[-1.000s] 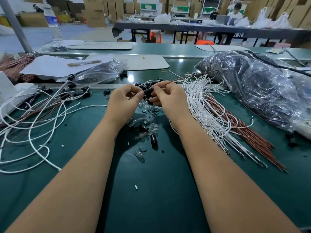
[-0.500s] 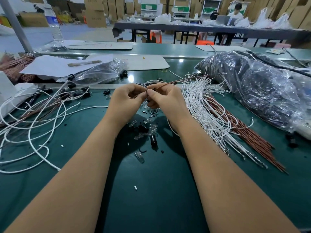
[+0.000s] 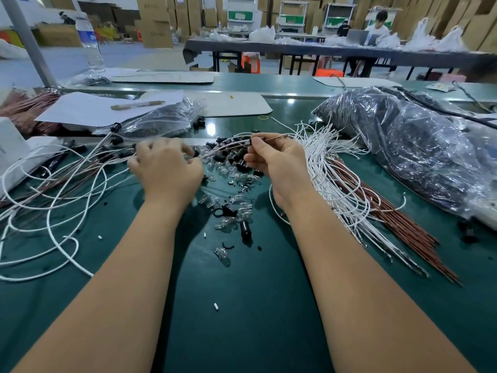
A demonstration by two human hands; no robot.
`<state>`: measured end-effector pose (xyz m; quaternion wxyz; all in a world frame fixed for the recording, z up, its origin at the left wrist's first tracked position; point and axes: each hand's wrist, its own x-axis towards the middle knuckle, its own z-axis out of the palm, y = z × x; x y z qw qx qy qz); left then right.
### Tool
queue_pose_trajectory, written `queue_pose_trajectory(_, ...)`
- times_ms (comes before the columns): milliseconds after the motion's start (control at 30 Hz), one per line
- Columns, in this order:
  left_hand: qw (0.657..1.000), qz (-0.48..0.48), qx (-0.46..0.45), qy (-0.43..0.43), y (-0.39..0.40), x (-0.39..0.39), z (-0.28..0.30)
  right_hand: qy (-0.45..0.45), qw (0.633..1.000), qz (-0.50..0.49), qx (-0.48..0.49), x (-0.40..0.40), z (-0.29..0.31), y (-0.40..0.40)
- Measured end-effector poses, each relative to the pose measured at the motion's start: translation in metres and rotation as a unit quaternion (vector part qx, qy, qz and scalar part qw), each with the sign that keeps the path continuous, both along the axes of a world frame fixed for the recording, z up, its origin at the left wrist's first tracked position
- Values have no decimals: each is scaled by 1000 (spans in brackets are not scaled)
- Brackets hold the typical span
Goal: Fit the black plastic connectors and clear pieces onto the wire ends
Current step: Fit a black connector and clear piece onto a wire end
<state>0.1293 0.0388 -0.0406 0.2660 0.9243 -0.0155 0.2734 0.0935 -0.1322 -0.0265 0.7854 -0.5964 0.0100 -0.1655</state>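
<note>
With the right hand [image 3: 277, 162] pinching a wire [image 3: 228, 148] above the connector pile [image 3: 234, 157] and the blurred left hand [image 3: 166, 168] gripping its other end, a jerk could unseat the fitted connector.

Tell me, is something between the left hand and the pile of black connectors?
Nothing visible blocks it. The left hand is beside the black connectors, with only bare green table and scattered clear pieces between them. The hand is blurred.

The left hand [image 3: 166, 173] is motion-blurred, so its grip cannot be told.
</note>
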Motion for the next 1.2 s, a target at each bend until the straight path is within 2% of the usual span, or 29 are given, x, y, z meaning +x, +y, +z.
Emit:
queue_pose_trajectory(100,979,-192,-11,-71,-14,-5,2,1,999,40,-30,-1,-1,4)
queue_pose_trajectory(200,960,-272,-30,-50,-24,-10,0,-1,997,48,-64,-1,-1,7)
queue_pose_trajectory(433,973,-215,-89,-1,-14,0,-6,-8,997,23,-68,0,-4,2)
queue_pose_trajectory(600,957,-266,-106,-40,-23,-7,-3,-11,992,39,-118,0,-5,8)
queue_pose_trajectory(833,960,-240,-134,-45,-21,-5,-3,10,996,20,-87,4,-3,7)
queue_pose_trajectory(1000,957,-243,-148,-56,-22,-8,-1,4,992,-6,-128,4,-6,4)
queue_pose_trajectory(1200,955,-242,-152,-81,-19,-6,-1,-11,992,-11,-128,2,-6,3)
